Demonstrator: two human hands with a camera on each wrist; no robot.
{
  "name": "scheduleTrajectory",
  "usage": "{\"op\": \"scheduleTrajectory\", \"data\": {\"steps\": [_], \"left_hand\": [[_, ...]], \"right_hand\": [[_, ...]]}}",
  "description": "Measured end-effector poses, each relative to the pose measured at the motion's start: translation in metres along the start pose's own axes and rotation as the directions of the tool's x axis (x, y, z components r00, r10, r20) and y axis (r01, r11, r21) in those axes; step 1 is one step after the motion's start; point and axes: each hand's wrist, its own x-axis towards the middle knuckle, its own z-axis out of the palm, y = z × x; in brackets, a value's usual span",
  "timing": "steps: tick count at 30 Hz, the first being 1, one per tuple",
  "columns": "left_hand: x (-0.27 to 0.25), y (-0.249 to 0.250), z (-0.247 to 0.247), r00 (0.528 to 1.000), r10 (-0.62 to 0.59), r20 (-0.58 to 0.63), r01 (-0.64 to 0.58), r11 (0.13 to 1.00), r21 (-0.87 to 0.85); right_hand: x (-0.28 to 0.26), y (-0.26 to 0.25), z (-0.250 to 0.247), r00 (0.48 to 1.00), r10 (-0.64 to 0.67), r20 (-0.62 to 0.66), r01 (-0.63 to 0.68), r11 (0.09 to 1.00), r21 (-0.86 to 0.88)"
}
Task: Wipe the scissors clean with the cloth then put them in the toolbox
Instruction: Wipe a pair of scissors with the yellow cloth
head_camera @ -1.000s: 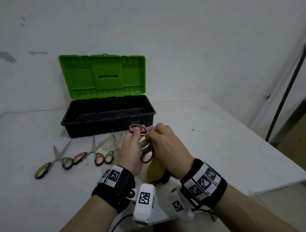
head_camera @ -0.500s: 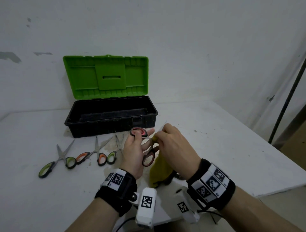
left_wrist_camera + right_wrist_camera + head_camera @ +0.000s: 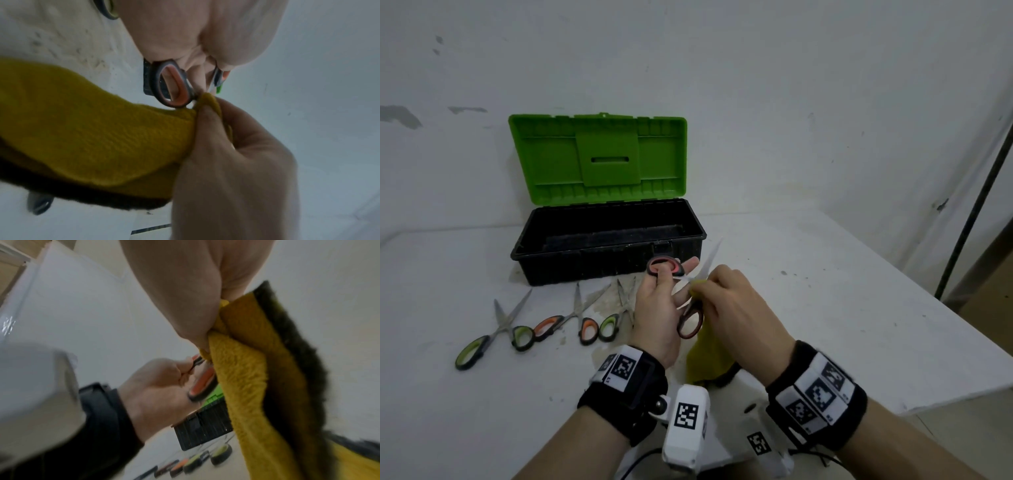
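Note:
My left hand [image 3: 659,308] holds a pair of red-handled scissors [image 3: 690,323] by the handles, a finger through the upper loop [image 3: 666,266]; the blades stand spread, one tip pointing up right [image 3: 714,253]. My right hand [image 3: 736,305] pinches a yellow cloth [image 3: 709,356] round a blade near the pivot. In the left wrist view the cloth [image 3: 102,129] hangs from the right fingers beside a red loop [image 3: 174,86]. The right wrist view shows the cloth [image 3: 246,369] and the left hand [image 3: 160,389] on the scissors [image 3: 203,382]. The black toolbox [image 3: 607,240] stands open behind, its green lid [image 3: 599,157] upright.
Three more pairs of scissors lie on the white table left of my hands: green-handled [image 3: 493,335], orange-handled [image 3: 571,318] and another green-handled [image 3: 616,315]. The table's right edge [image 3: 928,329] drops off to the floor. A dark pole [image 3: 976,192] leans at the right wall.
My right hand with the cloth has slid down the blade toward the pivot, baring more of the blade tip. The left hand keeps its hold on the handles.

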Motion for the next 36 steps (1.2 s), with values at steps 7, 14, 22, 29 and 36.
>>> {"op": "scheduleTrajectory", "data": {"steps": [7, 14, 22, 29, 36], "left_hand": [[0.006, 0.0, -0.003, 0.999, 0.011, -0.046, -0.012, 1.0, -0.008], [0.006, -0.001, -0.003, 0.999, -0.001, -0.044, 0.001, 1.0, -0.004], [-0.001, -0.005, 0.003, 0.995, 0.092, 0.03, -0.095, 0.985, 0.146], [-0.006, -0.011, -0.001, 0.987, 0.15, 0.067, -0.162, 0.952, 0.259], [-0.002, -0.01, -0.001, 0.984, 0.165, 0.066, -0.177, 0.948, 0.266]], "right_hand": [[-0.01, -0.001, 0.002, 0.996, -0.038, 0.076, 0.038, 0.999, 0.003], [-0.011, 0.001, 0.002, 0.988, -0.029, 0.153, 0.029, 1.0, 0.002], [0.002, -0.004, -0.005, 1.0, -0.024, -0.016, 0.024, 1.0, 0.014], [0.009, 0.006, -0.006, 0.996, 0.09, -0.029, -0.091, 0.994, -0.052], [-0.002, -0.004, -0.01, 0.999, 0.023, 0.033, -0.022, 1.0, -0.002]]}}
